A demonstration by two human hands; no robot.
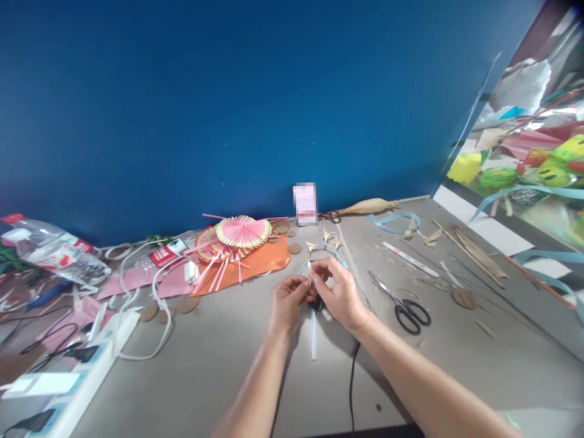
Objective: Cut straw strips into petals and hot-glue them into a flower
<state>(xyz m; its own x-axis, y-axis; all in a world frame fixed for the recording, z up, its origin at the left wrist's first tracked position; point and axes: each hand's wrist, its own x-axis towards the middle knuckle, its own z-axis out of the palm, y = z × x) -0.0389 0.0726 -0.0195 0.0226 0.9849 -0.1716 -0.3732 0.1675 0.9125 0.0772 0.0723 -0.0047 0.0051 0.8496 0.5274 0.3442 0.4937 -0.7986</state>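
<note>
In the head view my left hand (289,299) and my right hand (337,289) meet at the middle of the table, fingers pinched together. Between their fingertips is a small pale dried husk piece (309,271). Just beyond them lies a light-blue ring with pale husk flowers (326,241), partly covered by my right hand. Beneath my hands sits a black glue gun, mostly hidden, with a translucent glue stick (314,340) poking out towards me. Right of my right hand lie black-handled scissors (406,307), blades apart.
Pink paper fans (241,232) rest on orange paper (276,258) to the left. Plastic bottles (57,252) and a white power strip (103,365) with cables stand farther left. A ruler (410,260), dried husks (479,258) and a cardboard disc (464,297) lie right.
</note>
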